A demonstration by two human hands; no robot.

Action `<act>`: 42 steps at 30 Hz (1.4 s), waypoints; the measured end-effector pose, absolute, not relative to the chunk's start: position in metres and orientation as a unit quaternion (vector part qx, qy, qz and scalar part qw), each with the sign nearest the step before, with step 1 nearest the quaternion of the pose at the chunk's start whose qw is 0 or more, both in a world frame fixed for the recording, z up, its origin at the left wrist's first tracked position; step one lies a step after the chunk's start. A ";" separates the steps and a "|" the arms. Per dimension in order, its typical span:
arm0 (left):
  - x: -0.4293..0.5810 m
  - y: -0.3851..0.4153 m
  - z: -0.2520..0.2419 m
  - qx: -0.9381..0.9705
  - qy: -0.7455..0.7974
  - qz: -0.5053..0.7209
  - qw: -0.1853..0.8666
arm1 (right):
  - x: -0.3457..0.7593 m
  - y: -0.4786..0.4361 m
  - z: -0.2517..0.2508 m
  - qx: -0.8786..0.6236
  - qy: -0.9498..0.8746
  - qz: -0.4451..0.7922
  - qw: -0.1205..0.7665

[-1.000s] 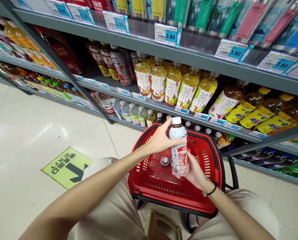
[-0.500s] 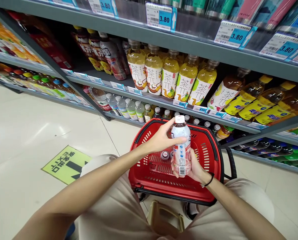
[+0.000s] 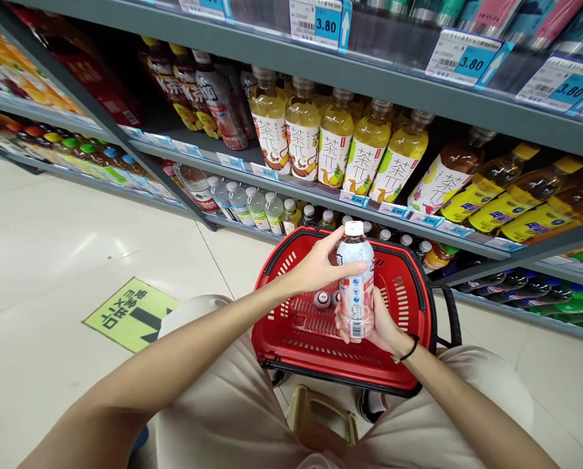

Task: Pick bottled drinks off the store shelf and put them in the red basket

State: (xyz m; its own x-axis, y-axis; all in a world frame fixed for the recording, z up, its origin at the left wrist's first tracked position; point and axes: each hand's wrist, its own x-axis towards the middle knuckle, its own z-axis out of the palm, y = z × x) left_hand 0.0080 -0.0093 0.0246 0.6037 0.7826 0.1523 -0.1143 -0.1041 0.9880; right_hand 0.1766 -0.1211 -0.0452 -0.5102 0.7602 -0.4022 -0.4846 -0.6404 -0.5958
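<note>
The pink-and-white drink bottle (image 3: pixel 356 296), held by the left hand (image 3: pixel 320 266) above and the right hand (image 3: pixel 385 322) below, is judged moderately heavy, slightly squeezable, best gripped mid-body.

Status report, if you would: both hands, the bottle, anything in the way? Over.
Left hand on upper bottle, right hand on lower part. Bottle capped, held over red basket. Nothing seen blocking hands.
</note>
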 end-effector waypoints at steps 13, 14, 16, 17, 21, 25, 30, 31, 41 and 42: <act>0.007 -0.008 0.020 0.648 0.257 0.360 0.620 | 0.175 -0.122 -0.042 -0.321 -0.206 0.848 0.368; 0.007 -0.009 0.019 0.647 0.258 0.359 0.621 | 0.175 -0.122 -0.042 -0.325 -0.206 0.846 0.368; 0.007 -0.009 0.019 0.647 0.258 0.359 0.622 | 0.176 -0.122 -0.042 -0.331 -0.206 0.844 0.369; 0.007 -0.009 0.019 0.646 0.257 0.359 0.622 | 0.176 -0.122 -0.043 -0.333 -0.206 0.843 0.368; 0.007 -0.008 0.019 0.647 0.261 0.360 0.619 | 0.177 -0.122 -0.045 -0.336 -0.205 0.843 0.366; 0.008 -0.007 0.019 0.651 0.263 0.355 0.618 | 0.179 -0.123 -0.050 -0.336 -0.203 0.845 0.363; 0.008 -0.007 0.019 0.657 0.265 0.361 0.606 | 0.179 -0.125 -0.053 -0.337 -0.208 0.839 0.373; 0.008 -0.007 0.019 0.657 0.265 0.363 0.605 | 0.179 -0.125 -0.053 -0.336 -0.210 0.841 0.369; 0.011 -0.006 0.022 0.597 0.262 0.386 0.653 | 0.180 -0.119 -0.032 -0.331 -0.216 0.844 0.363; 0.011 -0.004 0.022 0.585 0.267 0.391 0.659 | 0.182 -0.118 -0.028 -0.324 -0.222 0.848 0.355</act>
State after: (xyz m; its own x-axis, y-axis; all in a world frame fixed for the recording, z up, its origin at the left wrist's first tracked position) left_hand 0.0111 -0.0041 0.0220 0.5516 0.8275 0.1050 -0.2025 0.0107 0.9792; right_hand 0.1822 -0.1184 -0.0284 -0.5373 0.7463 -0.3929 -0.4585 -0.6494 -0.6067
